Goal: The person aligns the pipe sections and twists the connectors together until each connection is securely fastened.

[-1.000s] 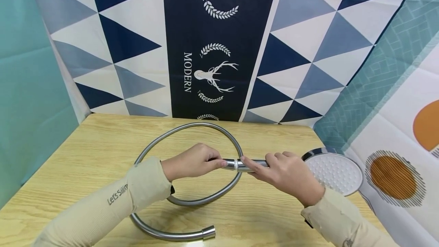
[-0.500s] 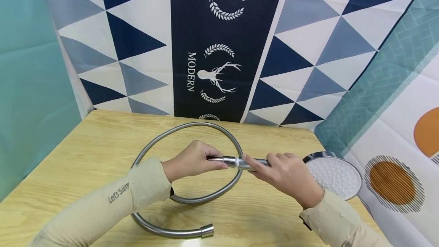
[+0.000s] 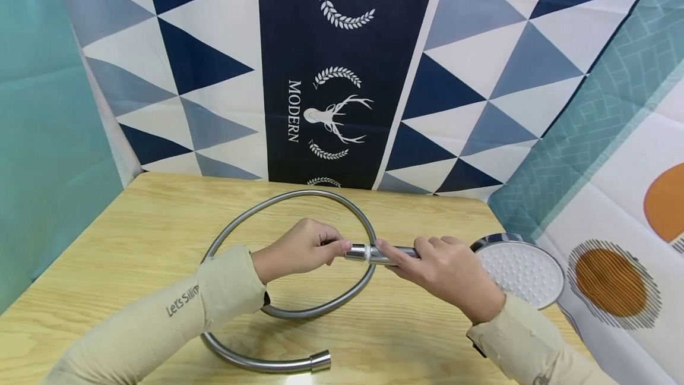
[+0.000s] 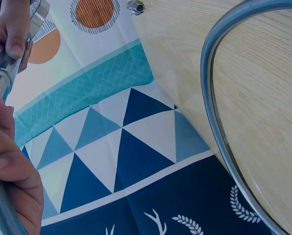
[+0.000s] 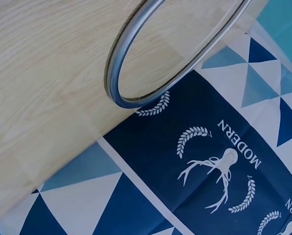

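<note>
left hand (image 3: 301, 249): fingers curled round the hose (image 3: 278, 366), pinching it at the chrome collar (image 3: 355, 252)
right hand (image 3: 446, 269): wrapped round the handle (image 3: 394, 256), index finger stretched along it
shower head (image 3: 521, 275): past the right hand at the right side of the table (image 3: 133, 242), white face up; can't tell if it touches the wood
joint: collar and handle nearly in line, a white ring (image 3: 367, 253) between; a small tilt could seat them crooked and probably cause a leak
polished chrome: fingers might slip under a hard twist
looped hose: lies in a coil on the table; its spring, or twist wound into it, could push the collar off line
loose end (image 3: 320, 361): held by nothing; a tug might swing it about
head weight: a looser right grip could let the handle roll
</note>
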Demonstrator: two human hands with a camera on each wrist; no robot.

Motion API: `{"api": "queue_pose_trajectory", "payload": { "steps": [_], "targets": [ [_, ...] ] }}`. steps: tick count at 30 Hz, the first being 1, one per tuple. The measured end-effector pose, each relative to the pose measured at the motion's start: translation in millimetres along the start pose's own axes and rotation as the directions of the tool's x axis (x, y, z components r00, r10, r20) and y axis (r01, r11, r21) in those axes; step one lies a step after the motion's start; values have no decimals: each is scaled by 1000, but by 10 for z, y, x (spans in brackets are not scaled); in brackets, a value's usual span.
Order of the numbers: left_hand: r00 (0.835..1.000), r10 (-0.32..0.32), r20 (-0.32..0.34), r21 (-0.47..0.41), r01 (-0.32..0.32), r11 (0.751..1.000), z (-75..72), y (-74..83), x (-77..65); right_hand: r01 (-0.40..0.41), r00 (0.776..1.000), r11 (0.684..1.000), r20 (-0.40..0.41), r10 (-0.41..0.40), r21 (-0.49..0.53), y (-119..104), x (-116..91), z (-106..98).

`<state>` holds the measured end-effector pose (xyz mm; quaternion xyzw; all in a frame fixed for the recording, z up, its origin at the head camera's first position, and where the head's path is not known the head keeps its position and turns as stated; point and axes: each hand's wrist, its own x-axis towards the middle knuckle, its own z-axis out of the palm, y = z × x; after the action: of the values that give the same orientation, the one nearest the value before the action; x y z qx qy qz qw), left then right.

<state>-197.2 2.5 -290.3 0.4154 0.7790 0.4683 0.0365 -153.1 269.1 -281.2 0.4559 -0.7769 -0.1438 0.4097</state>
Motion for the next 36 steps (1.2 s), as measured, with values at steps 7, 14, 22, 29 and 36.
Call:
{"api": "queue_pose_trajectory", "payload": {
  "steps": [7,14,22,29,36],
  "targets": [
    [1000,14,0,43,-14,999,14,-3,-4,2,1000,1000,-15,-2,14,-13,-10,38],
    [1000,7,-1,-30,-7,1000,10,-23,-5,-5,1000,1000,-25,5,24,-17,-1,74],
    [999,-6,34,-23,7,1000,-11,-31,6,-10,1000,1000,-8,10,16,-19,-4,103],
    [997,-32,72,-2,32,999,-23,-57,28,-22,1000,999,-5,22,28,-23,-9,114],
    [994,-38,107,15,37,999,-37,-76,39,-21,1000,999,10,20,38,-30,7,147]
  ]
}}
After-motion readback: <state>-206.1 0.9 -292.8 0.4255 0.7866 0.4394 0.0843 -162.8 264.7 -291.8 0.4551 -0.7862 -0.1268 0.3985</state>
